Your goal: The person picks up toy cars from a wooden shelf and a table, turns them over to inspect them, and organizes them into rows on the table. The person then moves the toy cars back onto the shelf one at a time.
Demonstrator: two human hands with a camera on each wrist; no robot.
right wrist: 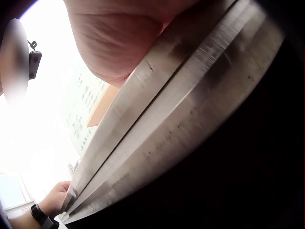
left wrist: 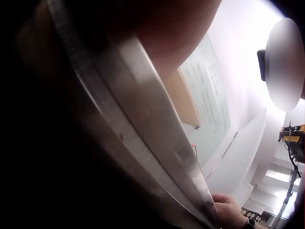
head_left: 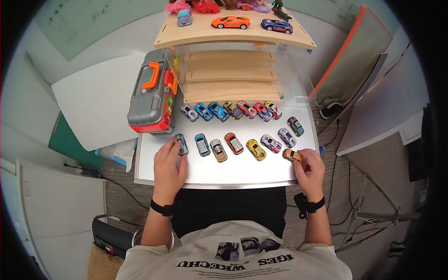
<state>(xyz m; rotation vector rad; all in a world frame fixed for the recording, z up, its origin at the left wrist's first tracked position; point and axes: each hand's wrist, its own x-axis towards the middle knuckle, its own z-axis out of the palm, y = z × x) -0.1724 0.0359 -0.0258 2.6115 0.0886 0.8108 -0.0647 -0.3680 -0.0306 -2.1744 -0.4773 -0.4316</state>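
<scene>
At the left end of the front row of toy cars, my left hand [head_left: 169, 167] holds a dark green-blue car [head_left: 182, 145] between fingers and thumb. My right hand [head_left: 311, 171] pinches the rear part of an orange-yellow car [head_left: 290, 155] at the row's right end. Both cars are on the silver tabletop [head_left: 214, 175]. Between them stand several cars, among them a teal one [head_left: 202, 144], a red one [head_left: 234, 143] and a yellow one [head_left: 256, 150]. The left wrist view shows the left palm [left wrist: 178, 31] above the table edge; the right wrist view shows the right palm [right wrist: 116, 40], cars hidden.
A second row of cars [head_left: 218, 111] stands behind, before a wooden shelf [head_left: 228, 88]. At the back left is a grey toolbox [head_left: 148, 93] with an orange handle. The upper shelf [head_left: 205, 35] carries larger cars and dolls. The metal table edge [head_left: 224, 186] runs close to my body.
</scene>
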